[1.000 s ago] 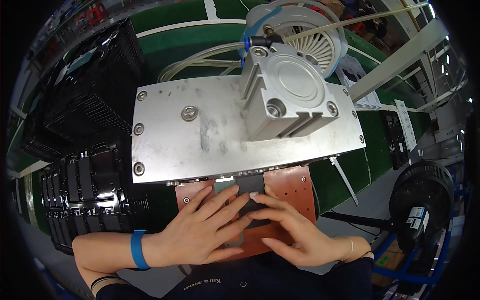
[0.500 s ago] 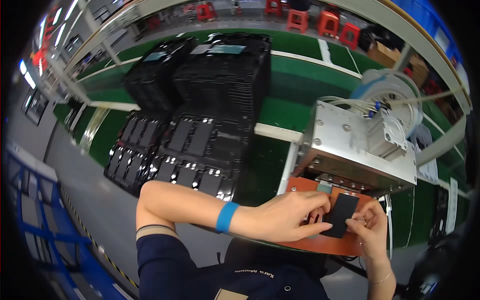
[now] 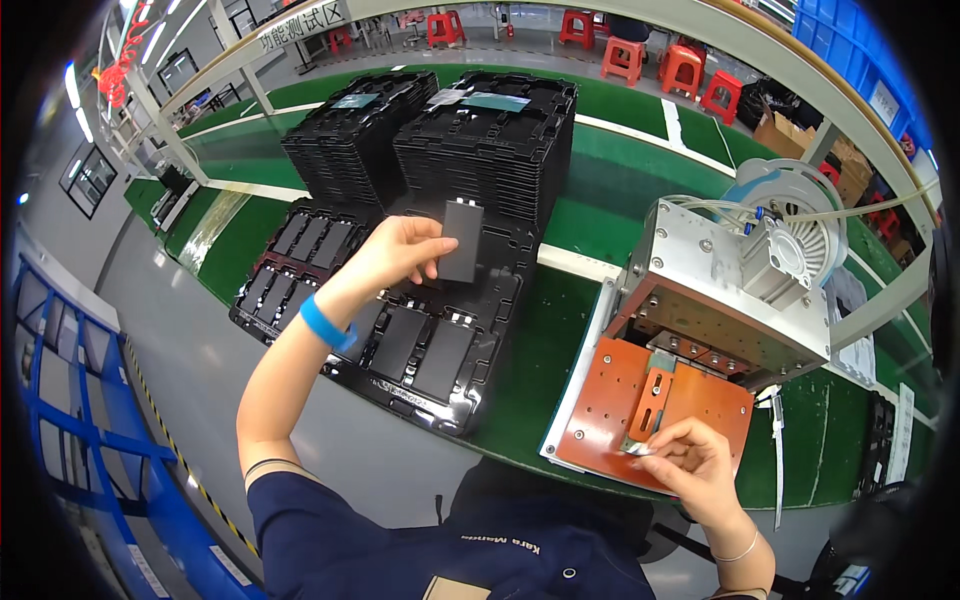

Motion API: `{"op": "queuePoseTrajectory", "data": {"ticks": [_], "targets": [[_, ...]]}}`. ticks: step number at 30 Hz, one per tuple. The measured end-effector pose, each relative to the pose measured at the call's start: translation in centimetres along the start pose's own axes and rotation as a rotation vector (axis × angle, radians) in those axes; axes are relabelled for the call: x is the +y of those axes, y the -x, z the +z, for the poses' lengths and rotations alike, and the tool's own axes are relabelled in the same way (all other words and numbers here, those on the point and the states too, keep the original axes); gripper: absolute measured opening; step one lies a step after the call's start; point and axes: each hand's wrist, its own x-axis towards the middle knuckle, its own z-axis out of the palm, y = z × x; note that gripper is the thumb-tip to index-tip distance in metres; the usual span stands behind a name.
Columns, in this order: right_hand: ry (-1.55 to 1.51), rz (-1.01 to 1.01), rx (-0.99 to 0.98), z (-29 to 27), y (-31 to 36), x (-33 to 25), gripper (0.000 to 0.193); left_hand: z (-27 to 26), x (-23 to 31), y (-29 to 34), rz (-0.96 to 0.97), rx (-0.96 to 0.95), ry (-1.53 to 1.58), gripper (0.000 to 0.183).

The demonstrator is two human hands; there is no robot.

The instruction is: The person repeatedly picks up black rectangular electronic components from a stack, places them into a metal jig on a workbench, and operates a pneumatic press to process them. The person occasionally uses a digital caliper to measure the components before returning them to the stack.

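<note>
My left hand (image 3: 400, 250) pinches a flat black battery cell (image 3: 462, 240) with small metal tabs on its top end. It holds the cell upright above a black plastic tray (image 3: 500, 325), where several like cells (image 3: 443, 358) lie in slots. At the right, my right hand (image 3: 695, 465) has its thumb and fingertips closed on a small whitish strip (image 3: 636, 449). This strip is at the near end of a slotted orange block (image 3: 652, 398) on an orange fixture plate (image 3: 598, 400). What exactly the strip is remains too small to tell.
A metal press (image 3: 720, 270) with air tubes stands behind the orange plate. Two tall stacks of black trays (image 3: 485, 150) rise at the back, and a second loaded tray (image 3: 300, 250) is at left. Blue racking (image 3: 90, 440) stands at the lower left.
My left hand has carried the black cell from the orange plate leftward to above the tray. My right hand has let go of the cell and moved slightly left and down.
</note>
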Motion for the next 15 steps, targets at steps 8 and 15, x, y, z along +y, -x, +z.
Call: {"op": "queuePoseTrajectory", "data": {"ticks": [8,15], "targets": [[0.365,-0.223,-0.182,1.5,-1.2,-1.8,0.009,3.0,0.1,-1.1,0.076,0.106,-0.406,0.029],[0.567,-0.467,-0.274,1.8,-4.3,-2.3,0.008,-3.2,-0.5,0.6,0.026,0.42,-0.848,0.034]]}}
